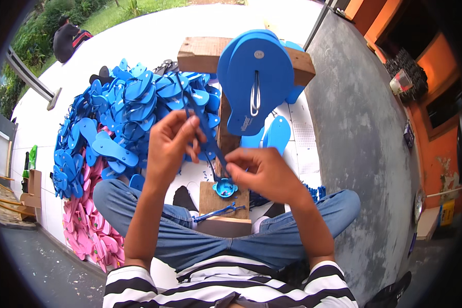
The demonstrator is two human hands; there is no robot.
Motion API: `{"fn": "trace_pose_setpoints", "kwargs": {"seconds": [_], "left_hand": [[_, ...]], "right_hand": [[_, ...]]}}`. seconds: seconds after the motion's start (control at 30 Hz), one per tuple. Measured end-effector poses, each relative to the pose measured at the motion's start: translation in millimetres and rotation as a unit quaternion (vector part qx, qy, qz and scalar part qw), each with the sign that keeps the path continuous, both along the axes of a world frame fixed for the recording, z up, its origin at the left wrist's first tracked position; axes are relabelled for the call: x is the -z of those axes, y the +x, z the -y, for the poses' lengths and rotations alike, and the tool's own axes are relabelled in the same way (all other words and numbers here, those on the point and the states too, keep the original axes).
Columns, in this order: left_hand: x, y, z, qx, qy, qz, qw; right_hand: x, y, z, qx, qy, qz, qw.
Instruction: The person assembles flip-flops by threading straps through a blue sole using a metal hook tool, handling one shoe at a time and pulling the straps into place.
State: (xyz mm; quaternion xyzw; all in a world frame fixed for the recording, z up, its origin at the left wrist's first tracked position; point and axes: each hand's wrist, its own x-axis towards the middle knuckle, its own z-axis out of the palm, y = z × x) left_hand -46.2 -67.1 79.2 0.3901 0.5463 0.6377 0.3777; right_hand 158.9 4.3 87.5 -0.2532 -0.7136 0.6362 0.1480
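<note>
1. Left hand (172, 141): raised above the lap, fingers pinched on the upper part of a dark blue sandal strap (203, 126).
2. Right hand (262, 172): closed on the lower end of the same strap, just above a small blue cup (225, 188).
3. Wooden stand (226, 205): between the knees, cup resting on it, loose blue strap (218, 211) lying across it.
4. Blue sandal sole (256, 84): on the upper wooden block (203, 54), metal hook through it.
5. Blue sandal pile (123, 113): left; pink sandals (90, 233) below it.

hands: 2 (172, 141) | blue straps held: 1 (203, 123) | blue soles: many, uncountable (123, 102) | pink soles: many (87, 236)
</note>
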Motion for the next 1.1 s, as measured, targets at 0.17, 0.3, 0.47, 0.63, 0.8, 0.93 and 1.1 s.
{"fn": "trace_pose_setpoints", "kwargs": {"seconds": [0.17,0.3,0.47,0.63,0.8,0.93,1.1], "left_hand": [[-7,7,-11,0.021,0.031,0.076,0.996],[10,14,-11,0.043,0.024,0.159,0.986],[19,20,-19,0.079,0.032,0.226,0.970],[24,23,-22,0.072,0.009,0.224,0.972],[25,24,-5,0.119,-0.034,0.085,0.989],[36,54,12,0.194,-0.034,0.002,0.980],[46,70,12,0.182,0.019,-0.030,0.983]], "right_hand": [[5,2,-15,0.004,-0.115,-0.065,0.991],[16,7,-11,0.018,-0.142,-0.074,0.987],[13,7,-11,0.021,-0.177,-0.085,0.980],[19,8,-14,-0.024,-0.183,-0.092,0.979],[34,5,-11,0.117,-0.069,-0.127,0.983],[27,-7,12,0.179,-0.031,-0.229,0.956],[14,-11,21,0.236,0.040,-0.258,0.936]]}}
